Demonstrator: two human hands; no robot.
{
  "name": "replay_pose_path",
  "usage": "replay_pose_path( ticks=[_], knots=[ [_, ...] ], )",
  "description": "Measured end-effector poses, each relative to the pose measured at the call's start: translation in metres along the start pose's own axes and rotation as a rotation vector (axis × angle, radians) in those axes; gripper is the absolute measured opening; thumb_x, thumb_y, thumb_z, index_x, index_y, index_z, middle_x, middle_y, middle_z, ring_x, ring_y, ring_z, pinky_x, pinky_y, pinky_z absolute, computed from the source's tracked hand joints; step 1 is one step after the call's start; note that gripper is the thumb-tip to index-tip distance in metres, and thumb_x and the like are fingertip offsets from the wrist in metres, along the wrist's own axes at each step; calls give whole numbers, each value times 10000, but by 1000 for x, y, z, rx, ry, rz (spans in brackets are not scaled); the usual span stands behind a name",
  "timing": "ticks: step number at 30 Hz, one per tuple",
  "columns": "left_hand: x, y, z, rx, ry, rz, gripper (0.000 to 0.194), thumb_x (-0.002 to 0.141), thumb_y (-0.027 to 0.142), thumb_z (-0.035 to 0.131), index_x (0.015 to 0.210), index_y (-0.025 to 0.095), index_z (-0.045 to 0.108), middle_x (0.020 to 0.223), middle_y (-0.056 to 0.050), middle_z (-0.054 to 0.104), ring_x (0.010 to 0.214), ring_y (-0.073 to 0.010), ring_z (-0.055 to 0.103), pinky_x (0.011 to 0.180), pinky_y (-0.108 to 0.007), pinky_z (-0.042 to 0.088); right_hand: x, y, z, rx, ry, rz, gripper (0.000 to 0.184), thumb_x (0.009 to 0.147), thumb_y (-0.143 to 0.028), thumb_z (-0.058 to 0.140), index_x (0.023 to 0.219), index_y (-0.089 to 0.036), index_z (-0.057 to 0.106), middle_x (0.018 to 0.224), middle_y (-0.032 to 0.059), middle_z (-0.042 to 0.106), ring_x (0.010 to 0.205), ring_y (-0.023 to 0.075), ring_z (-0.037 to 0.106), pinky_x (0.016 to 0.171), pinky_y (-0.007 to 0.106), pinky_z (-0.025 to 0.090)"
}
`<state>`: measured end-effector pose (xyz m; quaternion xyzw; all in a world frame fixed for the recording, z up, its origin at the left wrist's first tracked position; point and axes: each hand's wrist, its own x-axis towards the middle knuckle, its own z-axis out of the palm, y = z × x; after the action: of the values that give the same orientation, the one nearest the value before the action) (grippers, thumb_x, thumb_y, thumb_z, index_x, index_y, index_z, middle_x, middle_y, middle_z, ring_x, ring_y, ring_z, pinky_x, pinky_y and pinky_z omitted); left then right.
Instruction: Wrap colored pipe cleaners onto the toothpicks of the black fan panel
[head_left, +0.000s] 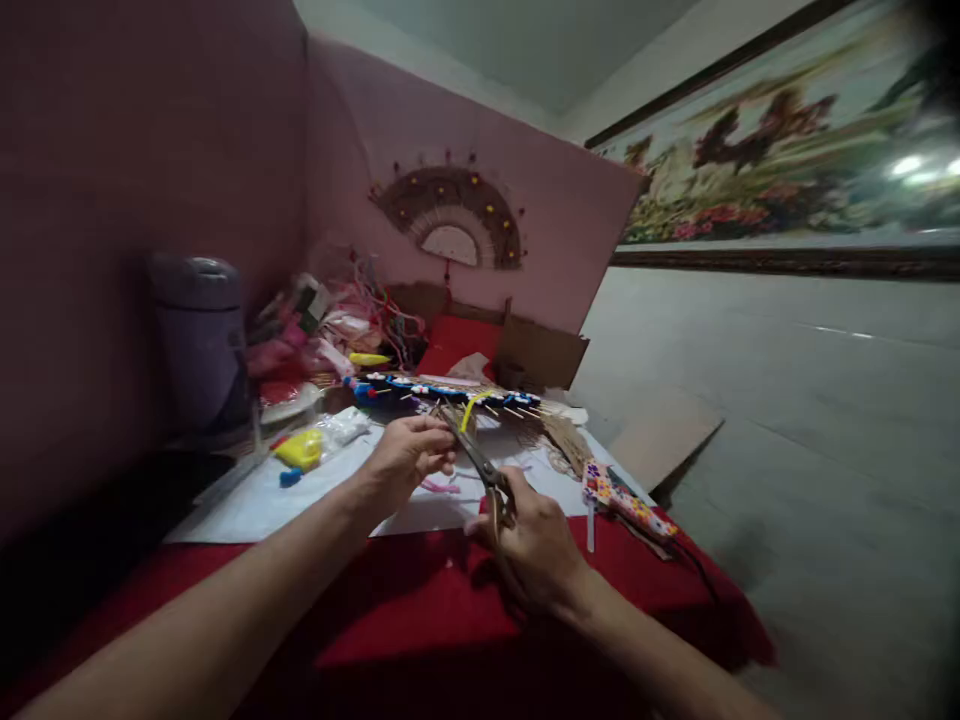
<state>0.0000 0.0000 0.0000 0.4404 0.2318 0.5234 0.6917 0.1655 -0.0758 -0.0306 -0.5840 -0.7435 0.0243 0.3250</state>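
Observation:
My right hand (pixel 540 545) grips a pair of scissors (pixel 484 465) by the handles, with the blades pointing up and away from me. A short yellow strip (pixel 471 408), fuzzy-looking, stands by the blade tips. Left of the blades, my left hand (pixel 411 460) is closed in a pinch; what is between its fingertips is too small to make out. Just beyond both hands lies a decorated fan (pixel 450 388) with a blue and white flowered edge and thin sticks poking out. Pink fuzzy pieces (pixel 440 487) rest on the white sheet (pixel 300 510) beneath.
A red cloth (pixel 420 600) covers the table. At left are a purple thermos-like container (pixel 202 345), a heap of bagged craft materials (pixel 349 325) and a yellow packet (pixel 300 450). A flower-patterned item (pixel 630 503) lies right; another fan (pixel 450 215) hangs on the pink board behind.

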Motion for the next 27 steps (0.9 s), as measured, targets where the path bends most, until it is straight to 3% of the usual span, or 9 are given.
replay_pose_path(
  ticks=[9,16,27],
  knots=[
    [-1,0,1,-7,-16,-2,103,553,52,665,601,98,587,573,-35,624,479,-115,567,456,-220,436,-1,3,1,-4,28,-31,237,780,-338,569,939,-199,461,762,39,660,654,198,617,539,243,372],
    [2,-4,-2,42,-51,23,76,554,55,666,590,92,610,575,-26,617,468,-91,535,432,-198,401,-2,1,-7,-99,6,-24,441,731,-440,621,1063,-209,444,851,48,668,659,210,620,548,258,358],
    [2,-5,-4,88,-88,2,110,572,65,688,542,105,590,510,-17,600,463,-90,539,452,-193,410,-3,4,-3,-61,1,-10,349,747,-435,615,934,-206,432,751,36,672,616,207,627,514,245,351]
  ],
)
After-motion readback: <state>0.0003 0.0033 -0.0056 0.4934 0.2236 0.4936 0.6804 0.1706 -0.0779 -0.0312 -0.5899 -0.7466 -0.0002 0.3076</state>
